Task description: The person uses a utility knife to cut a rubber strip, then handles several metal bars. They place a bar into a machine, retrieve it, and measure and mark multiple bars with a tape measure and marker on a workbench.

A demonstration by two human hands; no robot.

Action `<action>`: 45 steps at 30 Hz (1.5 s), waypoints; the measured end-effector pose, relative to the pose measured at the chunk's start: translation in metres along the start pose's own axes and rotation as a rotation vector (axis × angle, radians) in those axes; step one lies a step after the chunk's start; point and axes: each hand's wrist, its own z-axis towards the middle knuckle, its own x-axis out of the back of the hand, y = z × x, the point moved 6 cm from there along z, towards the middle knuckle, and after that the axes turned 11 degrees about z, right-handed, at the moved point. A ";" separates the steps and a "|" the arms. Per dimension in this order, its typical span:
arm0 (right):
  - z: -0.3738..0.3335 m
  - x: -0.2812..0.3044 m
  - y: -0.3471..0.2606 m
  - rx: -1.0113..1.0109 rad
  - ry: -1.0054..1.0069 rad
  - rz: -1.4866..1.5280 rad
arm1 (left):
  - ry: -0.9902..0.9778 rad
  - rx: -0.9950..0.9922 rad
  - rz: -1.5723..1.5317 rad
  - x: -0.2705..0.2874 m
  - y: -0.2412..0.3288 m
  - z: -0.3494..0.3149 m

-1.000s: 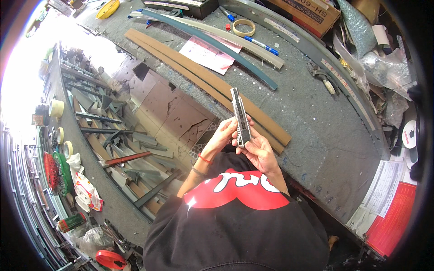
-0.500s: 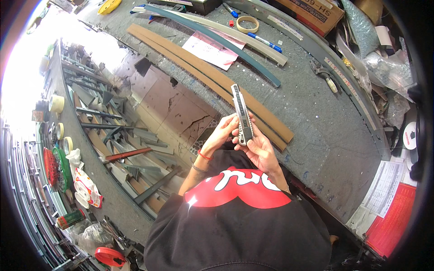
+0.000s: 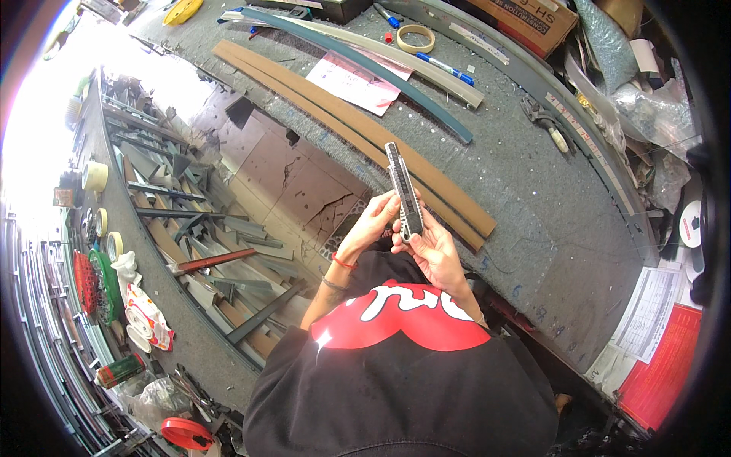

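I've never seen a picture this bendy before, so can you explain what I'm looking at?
There's no robot here: this left hand and right hand belong to a person. A camera worn on that person's head looks down, and its very wide lens makes straight things look curved near the rim. The right hand holds a utility knife, and the left hand's fingers are at its side. It's too small to tell whether any blade sticks out. On the grey workbench lie two long brown strips, a blue-grey strip and a roll of tape.
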 end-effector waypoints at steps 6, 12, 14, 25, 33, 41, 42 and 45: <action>-0.003 0.002 -0.003 -0.072 0.052 0.015 | 0.093 -0.067 0.076 -0.002 -0.001 0.002; 0.001 0.013 -0.004 -0.060 0.090 -0.016 | 0.086 -0.070 0.140 -0.003 0.000 0.003; 0.000 0.016 -0.002 -0.014 0.087 -0.037 | 0.040 -0.015 0.120 -0.002 -0.001 0.001; -0.002 0.002 -0.016 -0.034 0.060 -0.079 | 0.015 -0.060 0.037 -0.006 0.006 0.004; 0.004 0.021 -0.009 0.018 0.123 0.001 | 0.031 -0.107 0.120 -0.011 0.008 0.010; 0.010 0.034 -0.015 -0.102 0.071 -0.164 | -0.020 -0.131 0.396 -0.003 0.010 0.008; 0.010 0.031 -0.015 -0.072 0.033 -0.135 | 0.062 -0.201 0.447 0.002 0.014 0.008; 0.002 0.029 -0.025 0.049 0.052 -0.113 | 0.290 -0.272 0.512 0.020 0.019 0.003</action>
